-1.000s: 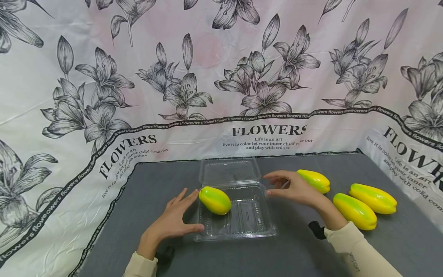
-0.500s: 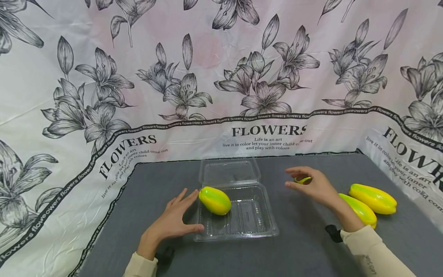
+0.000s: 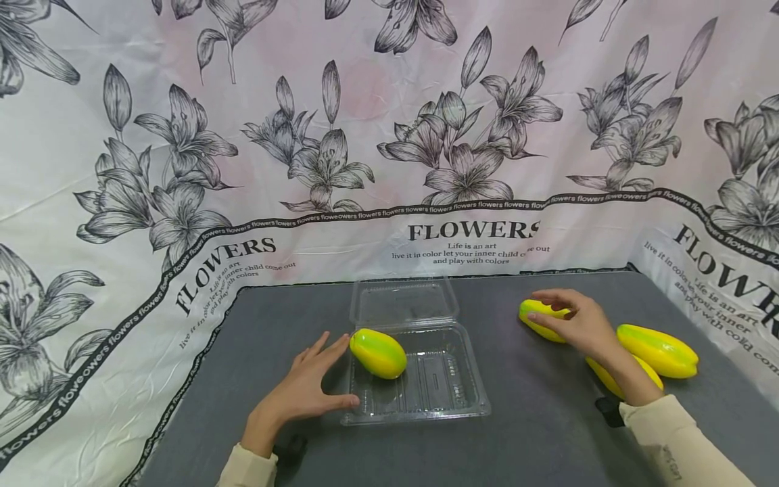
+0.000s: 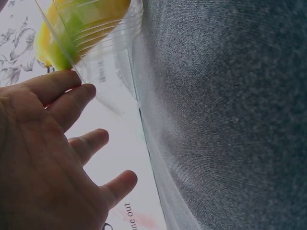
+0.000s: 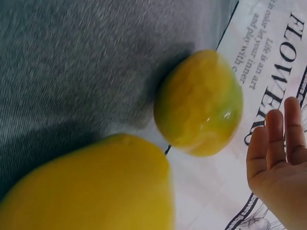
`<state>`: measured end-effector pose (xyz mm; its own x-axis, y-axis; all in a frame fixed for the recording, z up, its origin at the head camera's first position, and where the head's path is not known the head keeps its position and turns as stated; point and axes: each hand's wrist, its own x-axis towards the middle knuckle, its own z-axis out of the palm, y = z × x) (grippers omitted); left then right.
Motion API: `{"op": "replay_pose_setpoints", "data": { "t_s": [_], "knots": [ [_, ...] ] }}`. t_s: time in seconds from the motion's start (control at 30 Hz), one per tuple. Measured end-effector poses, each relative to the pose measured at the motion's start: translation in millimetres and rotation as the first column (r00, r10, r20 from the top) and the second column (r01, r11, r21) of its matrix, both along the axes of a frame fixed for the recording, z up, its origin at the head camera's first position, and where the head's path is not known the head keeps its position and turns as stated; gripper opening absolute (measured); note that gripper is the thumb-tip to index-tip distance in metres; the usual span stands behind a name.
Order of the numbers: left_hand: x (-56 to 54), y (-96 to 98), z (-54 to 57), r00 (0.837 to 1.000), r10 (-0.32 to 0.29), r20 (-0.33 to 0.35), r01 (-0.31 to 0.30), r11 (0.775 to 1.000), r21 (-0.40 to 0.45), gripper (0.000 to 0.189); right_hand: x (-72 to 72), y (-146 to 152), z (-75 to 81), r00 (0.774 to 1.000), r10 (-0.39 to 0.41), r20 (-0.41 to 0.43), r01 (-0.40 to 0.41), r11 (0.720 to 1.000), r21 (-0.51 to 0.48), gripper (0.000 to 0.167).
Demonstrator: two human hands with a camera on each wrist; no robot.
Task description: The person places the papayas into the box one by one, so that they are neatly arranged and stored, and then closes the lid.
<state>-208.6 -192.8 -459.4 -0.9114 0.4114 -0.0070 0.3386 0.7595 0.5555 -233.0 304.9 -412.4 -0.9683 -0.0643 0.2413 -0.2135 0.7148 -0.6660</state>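
Note:
A clear plastic clamshell box [image 3: 438,379] lies with its lid [image 3: 404,302] laid back, and one yellow-green, papaya-like fruit [image 3: 379,354] sits at its left side. My left hand [image 3: 307,382] spreads its straight fingers at the box's left edge; in the left wrist view fingertips [image 4: 86,91] meet the clear wall. To the right, my right hand [image 3: 575,321] hovers over another such fruit [image 3: 541,318], partly covering it. The right wrist view shows this fruit [image 5: 199,103] apart from the extended fingers [image 5: 276,139].
Two more papaya-like fruits, a front one [image 3: 608,379] partly behind the right forearm and a rear one [image 3: 657,350], lie on the grey table [image 3: 517,433]. A flower-printed cloth [image 3: 341,250] hangs behind the table and along its sides.
My right hand has moved right, from the box's right edge to above the far fruit. The left hand, the box and the fruit in it have stayed put.

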Motion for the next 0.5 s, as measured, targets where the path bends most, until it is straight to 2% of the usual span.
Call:
{"op": "replay_pose_setpoints", "data": {
  "t_s": [0.17,0.5],
  "knots": [
    [-0.5,-0.5,-0.7,1.0,-0.002,-0.005,0.002,1.0,-0.002,0.108,-4.8,11.6,-2.5,1.0,-0.014,0.003,0.014,1.0,-0.015,0.054],
    [-0.7,-0.4,-2.1,1.0,-0.001,-0.007,0.001,1.0,-0.004,0.109,-14.8,30.6,-12.0,0.989,-0.05,0.141,0.048,0.999,0.02,0.073]
  ]
}}
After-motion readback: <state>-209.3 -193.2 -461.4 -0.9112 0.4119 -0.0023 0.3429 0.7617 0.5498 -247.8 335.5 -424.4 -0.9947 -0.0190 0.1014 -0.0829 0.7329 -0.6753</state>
